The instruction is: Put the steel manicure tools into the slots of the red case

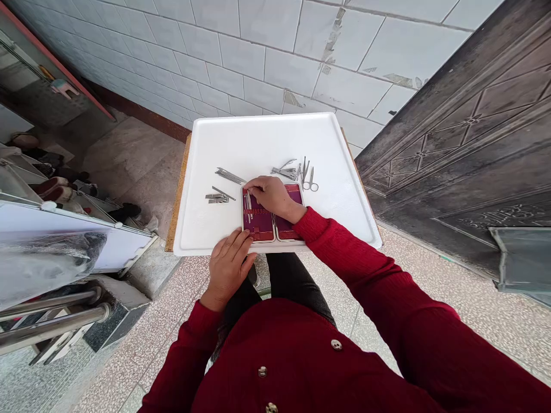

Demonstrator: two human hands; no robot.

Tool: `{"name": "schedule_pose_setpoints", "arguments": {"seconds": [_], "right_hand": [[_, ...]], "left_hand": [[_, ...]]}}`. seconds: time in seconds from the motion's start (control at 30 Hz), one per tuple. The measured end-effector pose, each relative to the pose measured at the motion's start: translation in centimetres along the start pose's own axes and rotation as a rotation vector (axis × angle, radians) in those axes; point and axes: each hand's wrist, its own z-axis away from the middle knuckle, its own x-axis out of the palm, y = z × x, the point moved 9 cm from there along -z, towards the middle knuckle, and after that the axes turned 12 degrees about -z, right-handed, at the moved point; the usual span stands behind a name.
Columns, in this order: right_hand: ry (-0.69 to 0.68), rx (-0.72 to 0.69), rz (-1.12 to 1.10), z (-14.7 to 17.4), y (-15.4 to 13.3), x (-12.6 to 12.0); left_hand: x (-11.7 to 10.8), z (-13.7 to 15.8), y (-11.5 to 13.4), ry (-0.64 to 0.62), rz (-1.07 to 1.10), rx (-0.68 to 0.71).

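An open manicure case with a dark purple lining and red trim lies near the front edge of the white tray. Slim metal manicure tools stand in the elastic loops of its left half. My right hand reaches over the case, thumb and fingers pinched at the upper end of one of these tools; the fingers partly hide it. With fingers stretched out, my left hand rests against the lower left corner of the case. The right half is partly covered by my right hand and wrist.
On the white tray, thin metal tools and nail clippers lie left of the case. More clippers and small scissors lie beyond it. A tiled wall stands behind, a dark metal door at right.
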Motion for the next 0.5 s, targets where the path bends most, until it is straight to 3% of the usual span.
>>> {"name": "schedule_pose_setpoints", "arguments": {"seconds": [0.5], "right_hand": [[-0.04,-0.02,0.203,0.4,-1.1,0.6]], "left_hand": [[0.2,0.2,-0.1,-0.007,-0.005,-0.001]]}}
